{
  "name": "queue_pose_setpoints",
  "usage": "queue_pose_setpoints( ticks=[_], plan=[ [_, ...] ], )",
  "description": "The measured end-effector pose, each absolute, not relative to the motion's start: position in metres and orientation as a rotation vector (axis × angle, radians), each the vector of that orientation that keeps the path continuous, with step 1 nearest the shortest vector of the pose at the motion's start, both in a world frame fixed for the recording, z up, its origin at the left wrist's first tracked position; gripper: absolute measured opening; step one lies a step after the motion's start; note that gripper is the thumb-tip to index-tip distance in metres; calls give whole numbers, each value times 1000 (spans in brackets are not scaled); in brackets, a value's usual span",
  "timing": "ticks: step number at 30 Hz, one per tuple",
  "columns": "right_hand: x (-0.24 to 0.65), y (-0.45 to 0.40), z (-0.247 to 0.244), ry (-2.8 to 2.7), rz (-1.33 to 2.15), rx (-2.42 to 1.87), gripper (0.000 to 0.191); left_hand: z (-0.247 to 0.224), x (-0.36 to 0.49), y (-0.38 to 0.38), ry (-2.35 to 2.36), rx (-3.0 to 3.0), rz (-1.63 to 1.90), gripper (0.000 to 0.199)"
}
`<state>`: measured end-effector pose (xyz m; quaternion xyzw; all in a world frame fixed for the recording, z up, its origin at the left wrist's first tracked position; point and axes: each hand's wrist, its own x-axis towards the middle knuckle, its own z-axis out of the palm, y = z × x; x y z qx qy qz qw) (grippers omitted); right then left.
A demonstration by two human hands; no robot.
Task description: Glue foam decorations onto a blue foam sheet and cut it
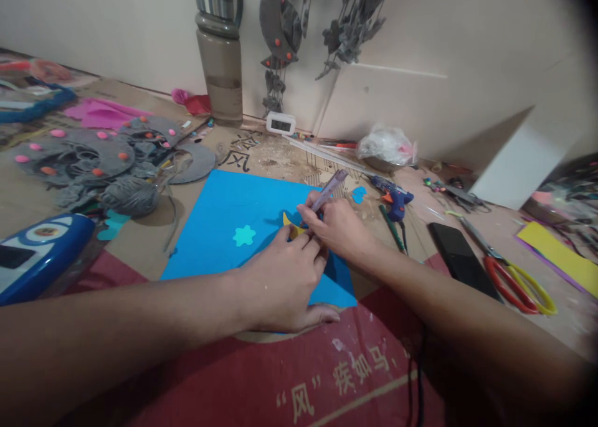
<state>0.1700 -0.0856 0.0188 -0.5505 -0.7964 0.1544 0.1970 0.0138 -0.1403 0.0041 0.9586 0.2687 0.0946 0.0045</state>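
Observation:
A bright blue sheet (210, 228) lies in front of me. My left hand (283, 284) rests on it, thumb stretched out along the near edge. Its fingers lie on a small yellow crescent (286, 220), which they partly cover. My right hand (346, 231) is closed round a light purple pen (329, 189), angled up and to the right. The pen's tip is hidden by my fingers, close to the crescent. To the left, a turquoise flower-shaped cutout (244, 235) sits on the sheet.
A glue gun (398, 203), a black phone (460, 256) and scissors (511, 284) lie to the right. Grey felt crescents with pompoms (79, 156), grey yarn (131, 195) and a blue-and-white device (42, 253) are left. A bottle (219, 72) and small clock (281, 124) stand behind.

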Motion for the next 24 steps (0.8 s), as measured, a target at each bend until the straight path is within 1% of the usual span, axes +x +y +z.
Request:
queue_pose_setpoints(
  ticks=[14,20,24],
  plan=[
    [159,-81,22,-2209,468,-1543,27,7,14,-141,863,2990,232,85],
    [157,-77,19,-2200,490,-1481,29,6,13,-141,856,2988,257,85],
    [156,-75,18,-2196,487,-1512,27,5,13,-141,859,2987,274,84]
  ],
)
